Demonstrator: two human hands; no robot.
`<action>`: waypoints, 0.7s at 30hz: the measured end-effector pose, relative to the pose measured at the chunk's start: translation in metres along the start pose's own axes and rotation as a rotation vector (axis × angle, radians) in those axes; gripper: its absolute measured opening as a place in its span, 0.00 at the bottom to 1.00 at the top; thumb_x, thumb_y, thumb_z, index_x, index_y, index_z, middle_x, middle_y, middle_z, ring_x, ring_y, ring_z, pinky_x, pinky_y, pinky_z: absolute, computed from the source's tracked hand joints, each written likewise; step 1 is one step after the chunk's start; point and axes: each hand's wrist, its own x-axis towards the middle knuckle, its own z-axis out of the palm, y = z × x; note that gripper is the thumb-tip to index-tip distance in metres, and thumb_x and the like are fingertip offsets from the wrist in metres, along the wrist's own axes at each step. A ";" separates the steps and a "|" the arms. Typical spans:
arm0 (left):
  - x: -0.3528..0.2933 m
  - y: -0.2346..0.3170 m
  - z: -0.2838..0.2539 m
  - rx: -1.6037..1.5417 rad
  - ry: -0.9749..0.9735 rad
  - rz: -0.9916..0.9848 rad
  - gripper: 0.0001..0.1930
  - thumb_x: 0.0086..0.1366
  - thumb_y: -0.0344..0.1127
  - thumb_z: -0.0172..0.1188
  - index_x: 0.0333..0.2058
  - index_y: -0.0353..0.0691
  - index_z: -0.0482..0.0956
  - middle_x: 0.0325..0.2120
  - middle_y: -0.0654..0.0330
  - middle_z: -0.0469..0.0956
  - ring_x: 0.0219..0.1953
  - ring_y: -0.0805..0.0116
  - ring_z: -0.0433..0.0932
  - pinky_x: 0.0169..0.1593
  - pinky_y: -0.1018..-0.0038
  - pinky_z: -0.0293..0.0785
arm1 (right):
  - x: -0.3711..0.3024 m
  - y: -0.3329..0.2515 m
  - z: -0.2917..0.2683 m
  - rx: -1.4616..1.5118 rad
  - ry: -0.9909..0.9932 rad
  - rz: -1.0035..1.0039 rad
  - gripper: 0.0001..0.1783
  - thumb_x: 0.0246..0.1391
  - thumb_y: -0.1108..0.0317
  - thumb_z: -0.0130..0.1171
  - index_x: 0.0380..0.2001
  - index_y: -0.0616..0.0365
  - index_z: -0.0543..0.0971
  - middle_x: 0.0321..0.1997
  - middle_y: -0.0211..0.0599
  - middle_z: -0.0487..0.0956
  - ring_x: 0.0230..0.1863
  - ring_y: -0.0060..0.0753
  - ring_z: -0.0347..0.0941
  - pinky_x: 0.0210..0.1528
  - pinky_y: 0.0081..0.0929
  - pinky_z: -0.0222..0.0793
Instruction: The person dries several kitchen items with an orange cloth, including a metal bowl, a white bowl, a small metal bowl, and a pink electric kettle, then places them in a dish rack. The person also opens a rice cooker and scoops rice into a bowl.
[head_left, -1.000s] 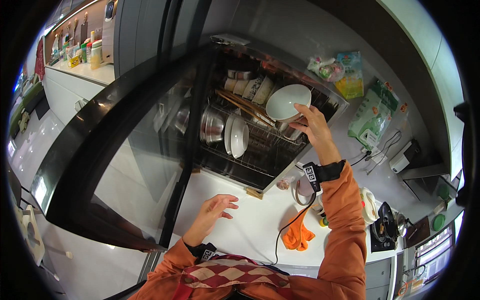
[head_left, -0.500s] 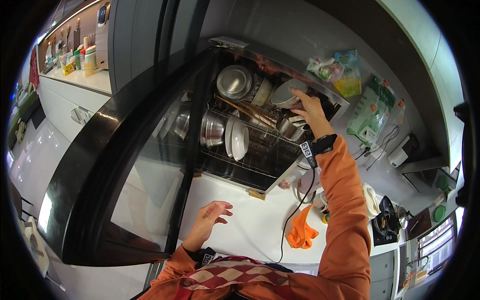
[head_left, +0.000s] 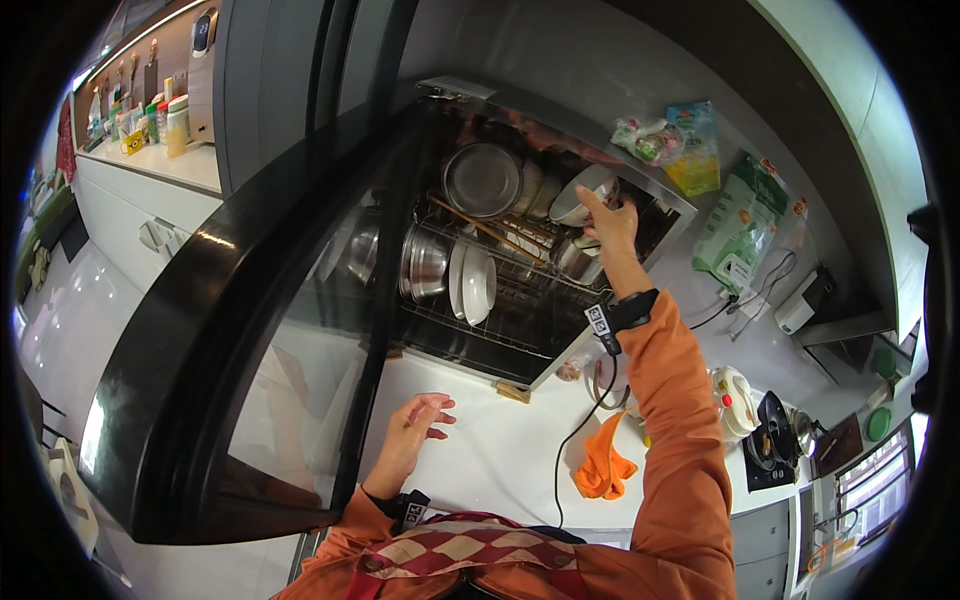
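My right hand point(head_left: 614, 228) reaches into the cabinet's upper rack, its fingers and thumb closed on the rim of a white bowl point(head_left: 570, 205), which is tilted. A steel cup point(head_left: 577, 262) is just below that hand. To the left on the same rack are a round metal bowl point(head_left: 482, 180) and wooden chopsticks point(head_left: 470, 215). Steel bowls point(head_left: 428, 262) and white bowls point(head_left: 481, 285) stand on edge nearer to me. My left hand point(head_left: 408, 438) hovers over the white counter point(head_left: 480, 440), fingers apart and slightly bent, holding nothing.
A dark-framed glass door point(head_left: 190, 330) swings out on the left. An orange cloth point(head_left: 604, 462) lies on the counter. Green packages point(head_left: 740, 225) and a blue-yellow packet point(head_left: 694, 145) are beyond the cabinet's right side. A cable point(head_left: 562, 460) hangs from my right wrist.
My right hand has shifted slightly left, and the white bowl in it has tipped so its inside now shows. My left hand has barely moved.
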 end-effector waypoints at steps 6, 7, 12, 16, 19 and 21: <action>0.006 -0.009 0.005 -0.007 -0.049 -0.040 0.15 0.66 0.44 0.53 0.43 0.38 0.74 0.42 0.58 0.76 0.39 0.68 0.77 0.37 0.75 0.73 | 0.025 0.003 0.022 -0.183 0.043 0.014 0.36 0.32 0.46 0.74 0.30 0.72 0.75 0.29 0.41 0.76 0.19 0.33 0.71 0.22 0.28 0.70; 0.006 -0.010 0.005 -0.007 -0.040 -0.049 0.15 0.66 0.44 0.53 0.43 0.38 0.75 0.42 0.58 0.77 0.39 0.68 0.77 0.37 0.75 0.73 | 0.030 0.000 0.026 -0.308 0.065 0.090 0.35 0.31 0.47 0.74 0.29 0.71 0.76 0.29 0.41 0.77 0.25 0.38 0.75 0.31 0.34 0.70; 0.003 -0.011 0.001 -0.004 0.015 -0.057 0.15 0.66 0.44 0.53 0.42 0.38 0.75 0.41 0.59 0.77 0.39 0.69 0.77 0.37 0.76 0.72 | 0.045 -0.002 0.043 -0.315 -0.036 -0.063 0.47 0.29 0.46 0.74 0.49 0.67 0.71 0.49 0.45 0.75 0.52 0.40 0.70 0.52 0.30 0.64; -0.002 -0.010 -0.008 -0.021 0.052 -0.058 0.14 0.66 0.44 0.53 0.41 0.38 0.75 0.41 0.59 0.77 0.39 0.70 0.77 0.38 0.76 0.71 | 0.069 0.005 0.064 -0.482 -0.174 -0.160 0.54 0.29 0.46 0.74 0.59 0.59 0.63 0.61 0.46 0.66 0.61 0.39 0.62 0.59 0.29 0.59; -0.004 -0.011 -0.015 -0.017 0.080 -0.072 0.14 0.67 0.44 0.52 0.41 0.40 0.74 0.42 0.59 0.76 0.39 0.71 0.76 0.39 0.75 0.70 | 0.086 0.017 0.074 -0.645 -0.171 -0.344 0.50 0.32 0.48 0.72 0.57 0.60 0.65 0.58 0.46 0.69 0.58 0.42 0.65 0.56 0.32 0.64; -0.004 -0.013 -0.019 -0.018 0.094 -0.082 0.14 0.67 0.44 0.52 0.41 0.40 0.74 0.42 0.59 0.76 0.39 0.71 0.76 0.39 0.75 0.70 | 0.097 0.024 0.077 -0.656 -0.216 -0.287 0.48 0.33 0.48 0.72 0.57 0.60 0.66 0.57 0.45 0.70 0.57 0.43 0.66 0.52 0.36 0.69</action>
